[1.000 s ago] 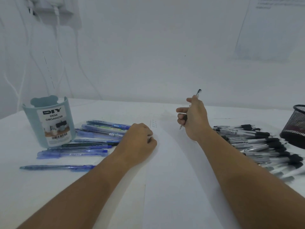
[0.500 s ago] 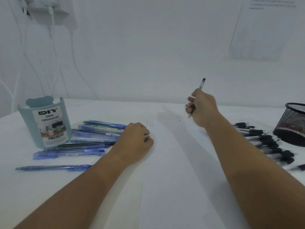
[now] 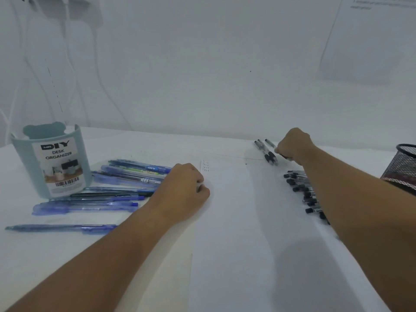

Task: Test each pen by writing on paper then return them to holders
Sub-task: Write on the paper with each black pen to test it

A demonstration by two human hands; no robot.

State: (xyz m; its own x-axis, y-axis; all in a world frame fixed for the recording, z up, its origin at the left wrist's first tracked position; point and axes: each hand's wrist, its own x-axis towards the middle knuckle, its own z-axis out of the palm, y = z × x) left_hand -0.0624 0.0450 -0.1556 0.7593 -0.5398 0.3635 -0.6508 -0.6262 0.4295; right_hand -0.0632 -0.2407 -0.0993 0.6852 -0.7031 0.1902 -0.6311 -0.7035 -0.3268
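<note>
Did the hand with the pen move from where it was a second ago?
Yes. The right hand went right and farther back, away from the paper's middle toward the black mesh holder, lowering the pen beside two others.

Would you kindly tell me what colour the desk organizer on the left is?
Pale teal-blue, with a white label; the desk organizer shows in the head view.
</note>
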